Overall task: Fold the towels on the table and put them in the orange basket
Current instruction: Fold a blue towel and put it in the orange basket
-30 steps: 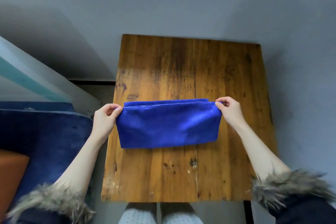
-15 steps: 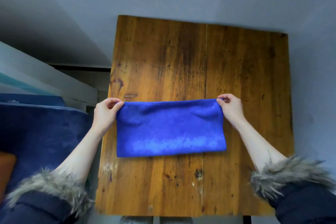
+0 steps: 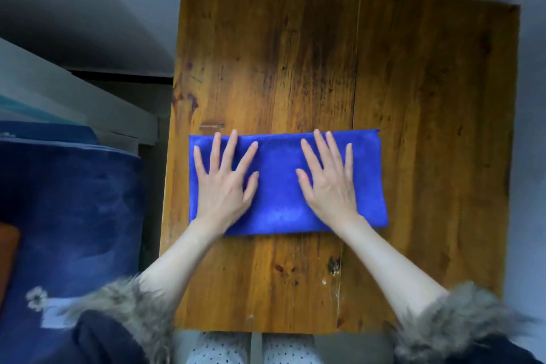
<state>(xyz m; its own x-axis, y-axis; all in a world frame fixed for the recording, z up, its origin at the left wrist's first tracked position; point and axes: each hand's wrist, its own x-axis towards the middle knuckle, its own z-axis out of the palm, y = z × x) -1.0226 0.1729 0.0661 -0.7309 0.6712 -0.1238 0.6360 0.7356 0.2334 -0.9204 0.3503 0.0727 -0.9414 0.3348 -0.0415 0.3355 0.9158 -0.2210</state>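
A blue towel [image 3: 277, 186], folded into a long rectangle, lies flat across the middle of the wooden table [image 3: 413, 97]. My left hand [image 3: 226, 183] rests palm down on its left half with fingers spread. On the right half my right hand [image 3: 329, 180] lies the same way, flat and spread. Neither hand grips the cloth. A sliver of the orange basket [image 3: 7, 257] shows at the far left edge.
A dark blue upholstered seat [image 3: 68, 216] stands left of the table, with a pale ledge [image 3: 74, 97] behind it. Grey walls close in behind and to the right of the table. My fur-cuffed sleeves [image 3: 461, 319] hang over the near table edge.
Both hands have let go of the towel's far corners and now lie flat on top of it. The towel has settled flat on the table.
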